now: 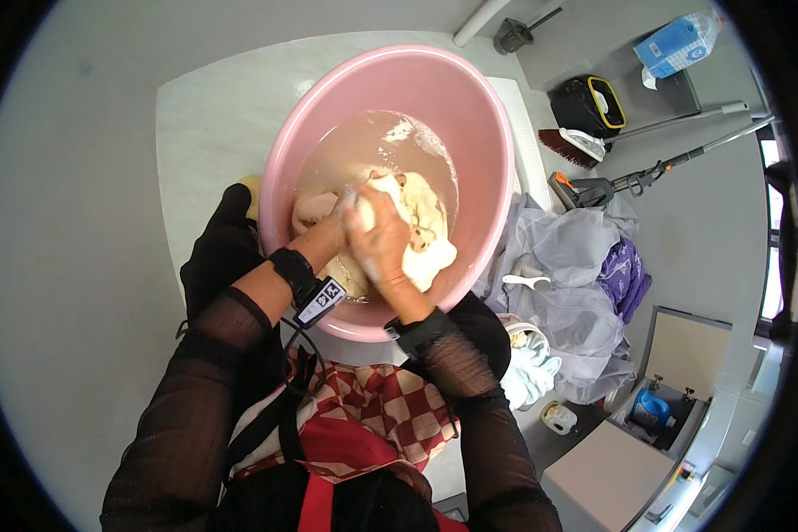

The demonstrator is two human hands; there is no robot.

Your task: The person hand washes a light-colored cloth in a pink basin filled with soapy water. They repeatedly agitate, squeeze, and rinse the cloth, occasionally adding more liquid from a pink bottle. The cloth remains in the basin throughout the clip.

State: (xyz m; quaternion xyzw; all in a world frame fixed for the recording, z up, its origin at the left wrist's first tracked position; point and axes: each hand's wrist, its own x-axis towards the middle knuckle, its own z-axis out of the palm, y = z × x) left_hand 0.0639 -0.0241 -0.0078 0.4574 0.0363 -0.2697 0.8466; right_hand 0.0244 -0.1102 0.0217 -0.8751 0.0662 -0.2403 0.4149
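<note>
A large pink plastic basin (392,63) stands before me, holding cloudy, slightly sudsy water. In it lies a wet, pale yellow cloth (429,206) with small brown printed figures, partly above the water. My left hand (339,219) and my right hand (380,236) meet over the cloth near the basin's middle, both closed on bunched parts of it. Foam clings to the fingers. The hands overlap, so some fingertips are hidden. Each wrist wears a black band; the left one carries a small tag.
To the right lie sheer white fabric (572,253), a white brush (527,281), purple cloth (625,279) and a small basket of light laundry (529,372). A broom (575,146), a floor cleaner (588,191) and a black bin (575,106) stand further off. A jug (559,418) stands on the floor.
</note>
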